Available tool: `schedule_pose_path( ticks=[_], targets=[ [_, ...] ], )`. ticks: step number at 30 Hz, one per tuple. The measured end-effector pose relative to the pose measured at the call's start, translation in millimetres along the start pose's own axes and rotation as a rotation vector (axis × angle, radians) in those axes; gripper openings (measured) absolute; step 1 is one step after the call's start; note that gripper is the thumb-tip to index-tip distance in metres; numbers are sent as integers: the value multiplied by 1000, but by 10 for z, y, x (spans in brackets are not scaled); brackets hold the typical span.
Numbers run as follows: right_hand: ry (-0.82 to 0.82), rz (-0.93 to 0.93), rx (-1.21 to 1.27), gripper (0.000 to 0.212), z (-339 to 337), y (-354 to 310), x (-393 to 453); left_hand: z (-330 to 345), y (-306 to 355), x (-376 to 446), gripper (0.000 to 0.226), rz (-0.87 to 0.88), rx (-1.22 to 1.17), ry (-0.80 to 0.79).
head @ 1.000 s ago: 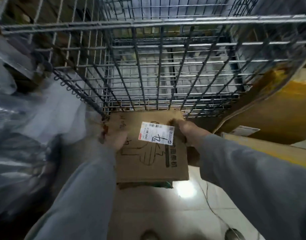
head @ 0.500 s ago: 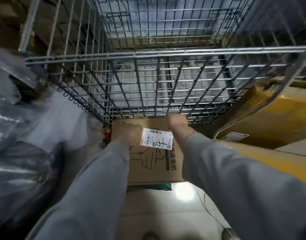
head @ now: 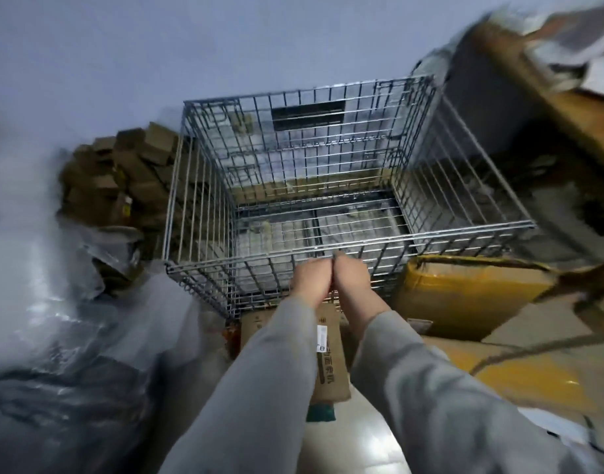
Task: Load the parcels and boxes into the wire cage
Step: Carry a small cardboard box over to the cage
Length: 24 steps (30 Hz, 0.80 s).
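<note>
The wire cage (head: 328, 241) stands open-topped on the floor ahead of me, with nothing visible inside it. A flat cardboard box (head: 329, 364) with a white label lies on the floor against the cage's front wall, mostly covered by my grey sleeves. My left hand (head: 311, 278) and my right hand (head: 352, 277) are pressed side by side against the cage's front wall, just under its top rail. Their fingers curl away from me and are hidden. I cannot tell whether they grip the wire, the box's far edge, or nothing.
A large yellow-taped carton (head: 464, 302) lies right of the cage, with a second one (head: 519, 378) nearer me. Plastic-wrapped parcels (head: 71, 336) pile up on the left. Several small brown boxes (head: 123, 172) are stacked behind the cage's left side. Tall cartons (head: 550, 107) lean at the right.
My view has risen, so the whole cage now shows from above. My hands left the box's far corners and came together higher up, at the cage's front wall. The box lies where it was.
</note>
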State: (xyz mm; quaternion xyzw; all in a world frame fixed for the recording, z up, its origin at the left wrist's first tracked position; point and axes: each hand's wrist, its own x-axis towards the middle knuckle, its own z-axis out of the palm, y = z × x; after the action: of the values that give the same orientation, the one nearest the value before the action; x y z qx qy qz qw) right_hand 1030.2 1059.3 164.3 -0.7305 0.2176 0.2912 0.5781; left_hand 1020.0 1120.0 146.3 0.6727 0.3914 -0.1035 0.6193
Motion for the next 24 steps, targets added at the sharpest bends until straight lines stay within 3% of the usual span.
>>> schedule_pose_path(
  ticks=[3,6,11,17,24],
  targets=[
    [81,-112,-51,36,-344,-378,-374,17,481,-556,19,85,-12,-45],
    [153,-214,-278,27,-678,-748,-797,62,982,-1123,23,170,-58,-74],
    [223,-324,-116,36,-1227,-1235,-1678,172,1604,-2004,13,275,-116,-140],
    [295,-481,215,24,-1822,-1509,-2584,367,2078,-2900,13,453,-97,-239],
    [400,-573,248,24,-2677,-1471,-3230,892,2207,-3653,19,539,-148,-454]
  ],
)
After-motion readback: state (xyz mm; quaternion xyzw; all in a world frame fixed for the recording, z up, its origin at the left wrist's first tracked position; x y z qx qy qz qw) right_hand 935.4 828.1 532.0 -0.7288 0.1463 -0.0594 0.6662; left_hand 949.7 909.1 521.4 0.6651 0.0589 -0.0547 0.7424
